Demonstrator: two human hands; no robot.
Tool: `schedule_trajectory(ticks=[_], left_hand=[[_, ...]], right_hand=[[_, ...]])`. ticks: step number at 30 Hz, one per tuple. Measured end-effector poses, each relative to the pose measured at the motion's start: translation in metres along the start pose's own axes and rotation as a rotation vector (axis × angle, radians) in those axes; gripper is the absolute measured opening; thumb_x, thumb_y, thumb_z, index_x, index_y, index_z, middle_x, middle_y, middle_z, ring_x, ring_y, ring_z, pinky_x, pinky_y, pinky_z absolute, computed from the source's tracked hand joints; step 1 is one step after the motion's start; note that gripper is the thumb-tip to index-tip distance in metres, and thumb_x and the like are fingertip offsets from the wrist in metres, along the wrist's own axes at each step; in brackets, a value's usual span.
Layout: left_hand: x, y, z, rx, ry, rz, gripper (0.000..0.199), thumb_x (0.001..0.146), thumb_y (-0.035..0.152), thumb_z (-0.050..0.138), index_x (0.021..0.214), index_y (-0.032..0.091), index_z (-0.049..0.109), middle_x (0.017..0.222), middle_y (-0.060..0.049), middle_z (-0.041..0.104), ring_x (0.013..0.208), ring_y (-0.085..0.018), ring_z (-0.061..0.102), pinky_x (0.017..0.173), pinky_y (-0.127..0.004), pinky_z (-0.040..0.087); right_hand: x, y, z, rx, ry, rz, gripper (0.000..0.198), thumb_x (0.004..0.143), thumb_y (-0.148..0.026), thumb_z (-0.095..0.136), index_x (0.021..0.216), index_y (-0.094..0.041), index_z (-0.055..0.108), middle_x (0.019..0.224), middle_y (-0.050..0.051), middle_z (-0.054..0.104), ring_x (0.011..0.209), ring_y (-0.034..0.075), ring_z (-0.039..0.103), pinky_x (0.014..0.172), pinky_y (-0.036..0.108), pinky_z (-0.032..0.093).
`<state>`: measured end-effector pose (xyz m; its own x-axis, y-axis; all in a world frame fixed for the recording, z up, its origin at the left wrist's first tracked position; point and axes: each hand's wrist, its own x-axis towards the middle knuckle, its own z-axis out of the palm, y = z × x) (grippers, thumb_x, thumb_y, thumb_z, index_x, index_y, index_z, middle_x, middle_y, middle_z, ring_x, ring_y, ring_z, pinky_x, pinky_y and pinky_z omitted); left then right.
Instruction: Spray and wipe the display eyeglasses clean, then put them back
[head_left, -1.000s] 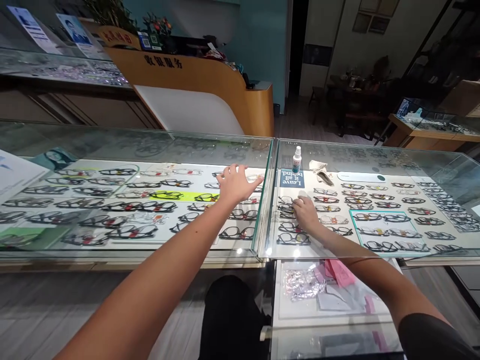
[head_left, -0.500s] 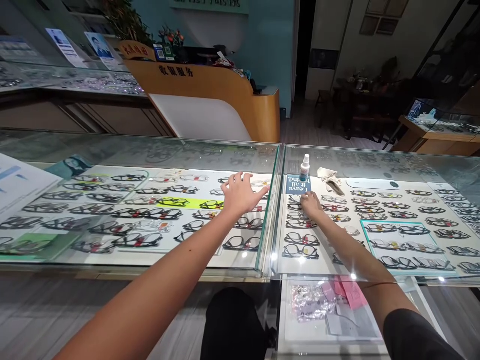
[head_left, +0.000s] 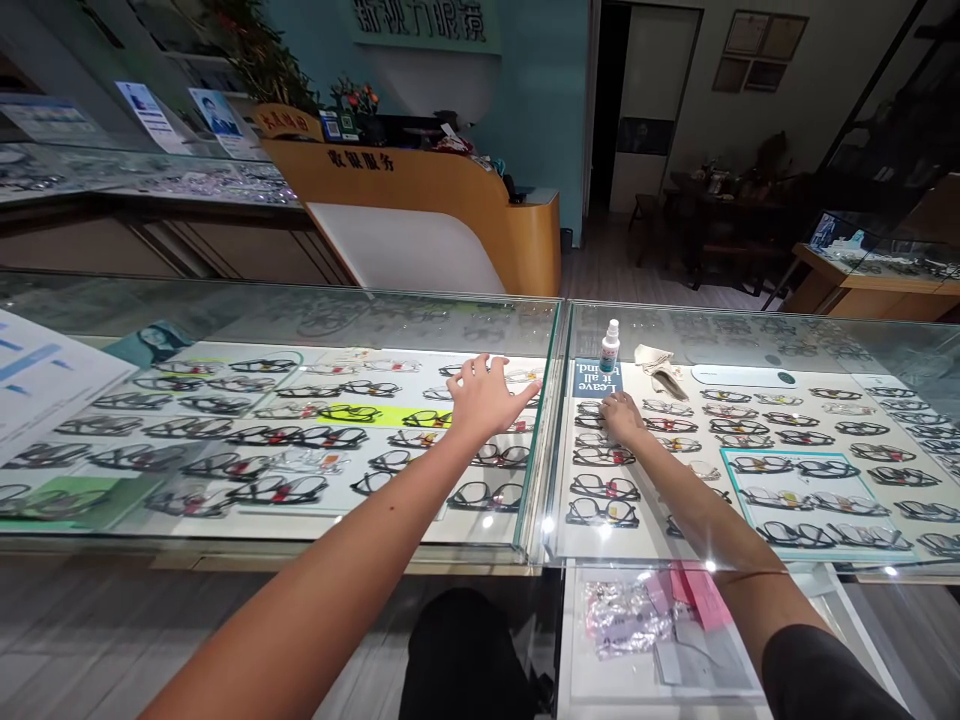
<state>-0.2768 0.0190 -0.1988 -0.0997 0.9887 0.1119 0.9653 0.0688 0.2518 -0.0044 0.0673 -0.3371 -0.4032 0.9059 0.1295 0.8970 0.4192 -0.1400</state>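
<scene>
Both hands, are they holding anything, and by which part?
Left hand: nothing, fingers spread. Right hand: cannot be told; its curled fingers hide any grip.

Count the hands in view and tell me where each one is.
2: the left hand, spread over the left glass case, and the right hand, over the right glass case near the white bottle. No others show.

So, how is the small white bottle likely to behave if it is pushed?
The small white bottle would probably tip if pushed near its cap, being upright and taller than wide. Looking rounded, it may roll once down. Its opaque look suggests plastic, so perhaps light.
</scene>
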Motion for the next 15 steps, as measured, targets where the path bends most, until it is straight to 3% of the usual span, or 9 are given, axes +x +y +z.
schedule_trajectory(ticks=[5, 8, 11, 15], left_hand=[[0.002, 0.000, 0.001, 0.003, -0.002, 0.002, 0.082, 0.092, 0.076, 0.043, 0.149, 0.018, 0.057, 0.166, -0.022, 0.047, 0.156, -0.043, 0.038, 0.123, -0.062, 0.035], [0.003, 0.001, 0.002, 0.000, -0.001, 0.004, 0.083, 0.093, 0.076, 0.042, 0.149, 0.017, 0.057, 0.167, -0.023, 0.047, 0.156, -0.042, 0.038, 0.124, -0.062, 0.034], [0.004, 0.002, 0.003, -0.005, 0.002, 0.005, 0.082, 0.093, 0.075, 0.042, 0.149, 0.017, 0.057, 0.167, -0.024, 0.046, 0.156, -0.042, 0.038, 0.124, -0.062, 0.034], [0.006, 0.002, 0.003, -0.009, -0.001, 0.009, 0.082, 0.093, 0.074, 0.042, 0.148, 0.016, 0.058, 0.164, -0.024, 0.048, 0.154, -0.043, 0.041, 0.123, -0.062, 0.036]], right_hand=[[-0.007, -0.014, -0.015, -0.048, -0.053, 0.078, 0.021, 0.101, -0.028, 0.066, 0.116, -0.014, 0.072, 0.125, 0.015, 0.072, 0.119, 0.029, 0.066, 0.108, 0.049, 0.053], [-0.020, -0.034, -0.028, -0.045, -0.019, 0.079, 0.020, 0.100, -0.016, 0.054, 0.108, -0.012, 0.072, 0.116, 0.020, 0.072, 0.113, 0.032, 0.061, 0.102, 0.046, 0.048], [-0.042, -0.061, -0.037, -0.026, -0.042, 0.010, 0.022, 0.098, -0.011, 0.050, 0.101, -0.013, 0.072, 0.107, 0.019, 0.073, 0.102, 0.030, 0.061, 0.091, 0.042, 0.047], [-0.084, -0.101, -0.044, 0.033, -0.168, -0.173, 0.011, 0.091, -0.012, 0.062, 0.088, -0.016, 0.072, 0.094, 0.012, 0.074, 0.089, 0.024, 0.061, 0.081, 0.035, 0.045]])
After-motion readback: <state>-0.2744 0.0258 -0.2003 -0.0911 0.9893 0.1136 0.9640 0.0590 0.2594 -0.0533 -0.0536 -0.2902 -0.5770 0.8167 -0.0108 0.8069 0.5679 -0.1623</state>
